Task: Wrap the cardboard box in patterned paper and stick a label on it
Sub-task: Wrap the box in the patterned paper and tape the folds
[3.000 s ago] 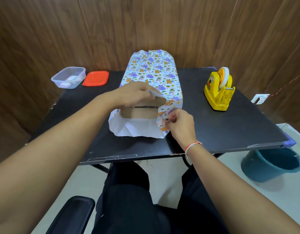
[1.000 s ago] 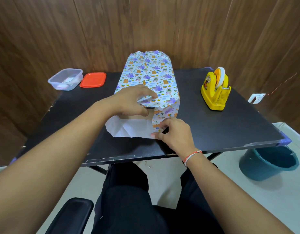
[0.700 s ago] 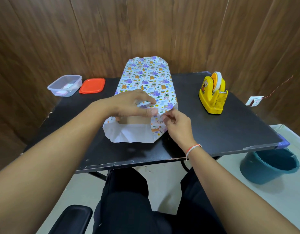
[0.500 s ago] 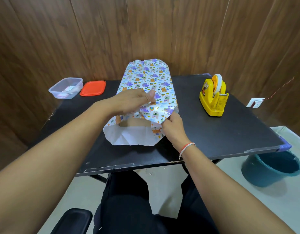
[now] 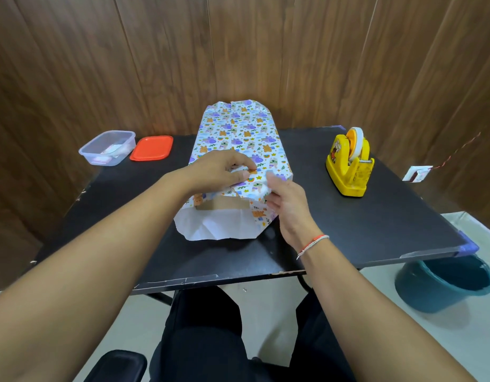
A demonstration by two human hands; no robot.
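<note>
Cardboard box [image 5: 219,205] sits mid-counter toward the near edge, sheathed in patterned paper [image 5: 238,133] whose far end rises past the far edge against the wood wall; only a brown strip of the box's near face shows, above a white flap lying flat on the counter [image 5: 348,230]. On top of the near end, the left hand [image 5: 219,172] presses down with curled fingers [image 5: 245,176] pinching the paper. Just beside it, the right hand [image 5: 286,199] curls round the folded-over paper at the near-right corner of the box. A yellow tape dispenser [image 5: 348,164] stands toward the right edge. At the far-left corner sit a clear tub [image 5: 107,147] and, touching it, an orange lid [image 5: 152,148].
</note>
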